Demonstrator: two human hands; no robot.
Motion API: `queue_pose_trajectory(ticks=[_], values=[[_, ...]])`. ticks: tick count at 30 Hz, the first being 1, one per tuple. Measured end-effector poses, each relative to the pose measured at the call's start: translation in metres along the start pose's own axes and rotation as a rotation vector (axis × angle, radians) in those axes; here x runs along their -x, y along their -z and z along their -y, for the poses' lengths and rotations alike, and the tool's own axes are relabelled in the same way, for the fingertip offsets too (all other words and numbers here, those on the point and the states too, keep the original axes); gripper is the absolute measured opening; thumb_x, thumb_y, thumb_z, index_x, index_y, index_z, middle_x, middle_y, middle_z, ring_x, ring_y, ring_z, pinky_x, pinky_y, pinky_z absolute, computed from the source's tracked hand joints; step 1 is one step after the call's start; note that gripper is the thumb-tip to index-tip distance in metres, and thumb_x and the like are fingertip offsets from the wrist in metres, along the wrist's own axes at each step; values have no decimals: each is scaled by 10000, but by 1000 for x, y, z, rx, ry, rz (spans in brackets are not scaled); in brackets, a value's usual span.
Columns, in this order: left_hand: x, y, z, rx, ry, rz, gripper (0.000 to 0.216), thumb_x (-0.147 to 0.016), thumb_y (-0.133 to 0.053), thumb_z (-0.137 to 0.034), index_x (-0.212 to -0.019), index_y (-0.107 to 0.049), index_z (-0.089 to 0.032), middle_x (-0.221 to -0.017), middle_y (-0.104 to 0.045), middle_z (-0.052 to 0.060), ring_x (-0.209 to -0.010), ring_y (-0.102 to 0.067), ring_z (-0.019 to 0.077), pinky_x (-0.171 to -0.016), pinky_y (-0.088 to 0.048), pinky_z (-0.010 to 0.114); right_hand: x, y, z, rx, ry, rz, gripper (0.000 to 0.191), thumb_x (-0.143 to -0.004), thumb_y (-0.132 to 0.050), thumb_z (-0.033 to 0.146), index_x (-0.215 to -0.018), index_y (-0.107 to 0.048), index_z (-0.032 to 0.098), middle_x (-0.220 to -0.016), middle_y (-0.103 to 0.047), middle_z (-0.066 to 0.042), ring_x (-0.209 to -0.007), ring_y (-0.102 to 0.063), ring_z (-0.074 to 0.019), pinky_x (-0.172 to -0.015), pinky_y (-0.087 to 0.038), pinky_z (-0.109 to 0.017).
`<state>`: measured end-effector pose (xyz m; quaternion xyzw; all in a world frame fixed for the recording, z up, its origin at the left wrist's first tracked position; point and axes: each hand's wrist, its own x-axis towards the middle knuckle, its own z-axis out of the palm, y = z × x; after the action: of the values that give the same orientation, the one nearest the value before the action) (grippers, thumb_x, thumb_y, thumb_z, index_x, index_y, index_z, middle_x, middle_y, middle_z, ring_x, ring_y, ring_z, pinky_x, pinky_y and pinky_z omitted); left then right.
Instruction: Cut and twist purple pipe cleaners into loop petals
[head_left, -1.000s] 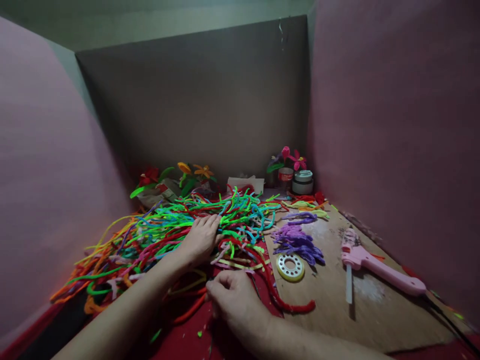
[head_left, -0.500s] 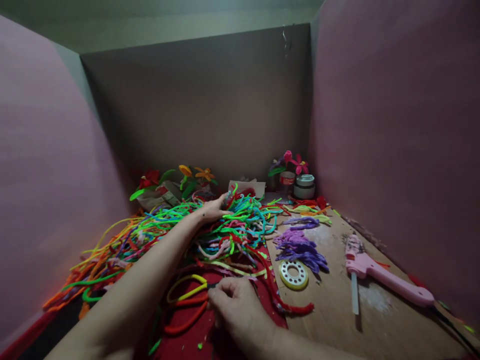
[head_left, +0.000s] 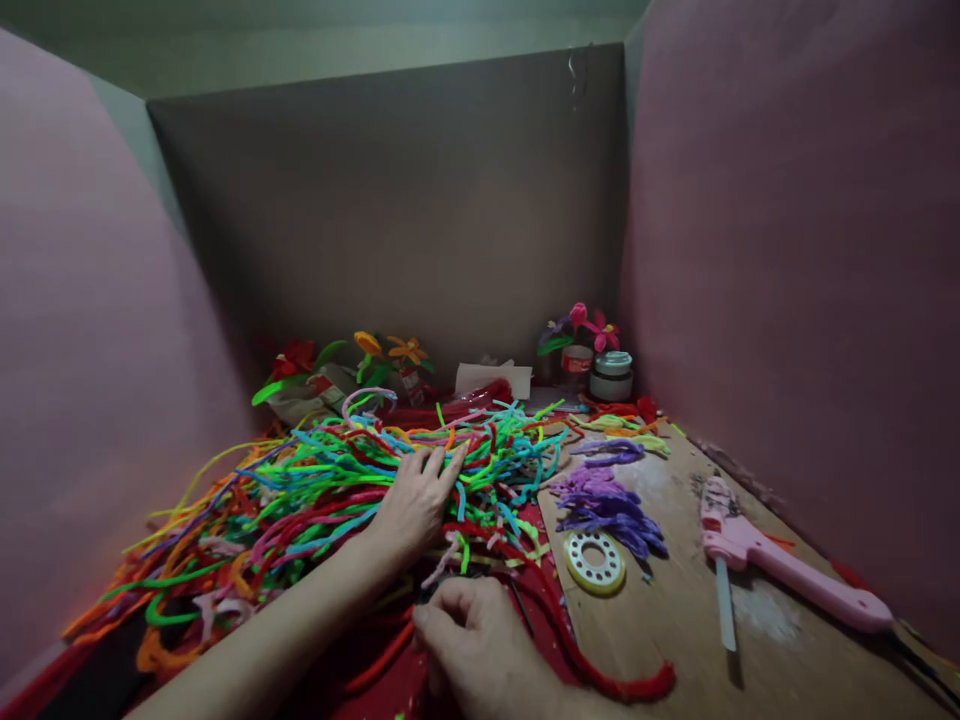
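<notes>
A big heap of pipe cleaners in many colours (head_left: 300, 480) covers the left and middle of the table. My left hand (head_left: 416, 500) lies flat on the heap, fingers stretched out and pointing away from me. Near the front edge my right hand (head_left: 472, 640) is curled into a pinch beside a long red pipe cleaner (head_left: 585, 660); what it holds is hidden by the fingers. A pile of purple pipe cleaner pieces (head_left: 607, 500) lies just right of the heap.
A wooden board (head_left: 675, 640) carries a yellow-white tape ring (head_left: 596, 562) and a pink glue gun (head_left: 780, 565) with a glue stick. Pipe-cleaner flowers (head_left: 382, 350), a pink flower (head_left: 592, 325) and a small jar (head_left: 611, 375) stand at the back. Cardboard and pink walls enclose the table.
My left hand reached to the far side of the heap, then drew back toward me and now rests flat on it. The right hand stayed in place.
</notes>
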<state>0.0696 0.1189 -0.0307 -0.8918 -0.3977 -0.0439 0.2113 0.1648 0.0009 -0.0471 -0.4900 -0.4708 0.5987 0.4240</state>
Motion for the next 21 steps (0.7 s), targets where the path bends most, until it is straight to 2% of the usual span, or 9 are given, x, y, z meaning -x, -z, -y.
queue_pose_trajectory(ticks=[3,7,14,21], values=[[4,0,-3,3,8,-3,711,-698,-476,-171,-1366,-232,-168,-1256,-416,130,-1120,-330,279,-939,-274,429,1,0,0,35,44,-1,209,-725,-448,158,-516,-450,161,-364,-378,57,-370,-394,-74,-390,-239,-183],[7,0,-6,-17,6,-4,622,-730,-378,-90,-1342,-290,-157,-1233,-440,128,-1100,-359,260,-940,-271,443,1,-1,-3,89,81,-2,237,-735,-444,165,-499,-424,166,-373,-377,54,-389,-394,-70,-412,-233,-191],[10,-5,-10,-53,16,-60,682,-687,-435,-125,-1349,-270,-124,-1263,-416,156,-1103,-351,298,-952,-250,474,2,-2,-3,50,68,-4,251,-734,-462,182,-490,-407,169,-407,-379,47,-404,-350,-71,-411,-242,-196],[11,-2,-11,-55,24,-20,709,-669,-455,-139,-1352,-263,-124,-1234,-442,158,-1050,-401,292,-930,-286,463,4,-1,1,25,33,19,253,-738,-448,159,-489,-402,172,-390,-367,52,-384,-357,-76,-393,-256,-193]])
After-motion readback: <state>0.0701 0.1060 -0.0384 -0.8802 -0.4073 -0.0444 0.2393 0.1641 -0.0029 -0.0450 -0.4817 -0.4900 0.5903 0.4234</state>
